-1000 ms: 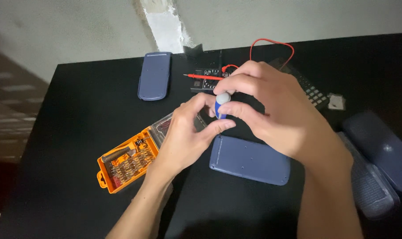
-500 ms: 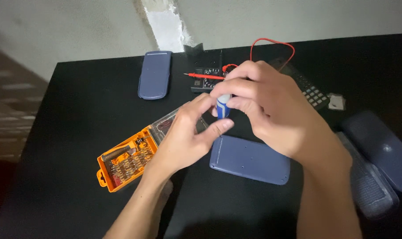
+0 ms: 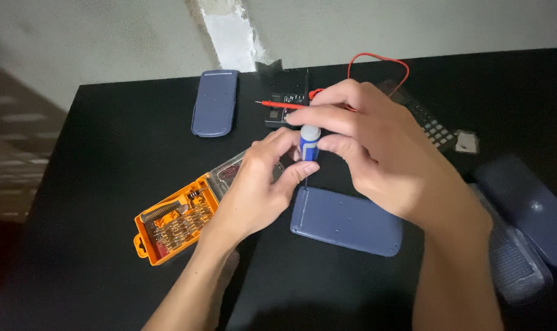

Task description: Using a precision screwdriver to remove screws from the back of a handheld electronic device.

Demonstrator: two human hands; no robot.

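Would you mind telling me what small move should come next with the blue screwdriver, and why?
Probably lower the tip onto the blue case back. The right hand pinches the blue-and-white screwdriver upright, the left hand steadies its shaft near the tip, and the tip sits just above the case's upper left corner, apparently not yet seated.

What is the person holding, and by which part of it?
A small blue-and-white screwdriver: the right hand pinches its handle near the top, while the left hand fingers meet its lower shaft.

Bare black worktop [image 3: 94, 184] at frame left and lower centre; orange plastic bit case [image 3: 174, 224], flat blue rectangular cover [image 3: 346, 220], stacked blue cases [image 3: 523, 227] crowd centre and right.
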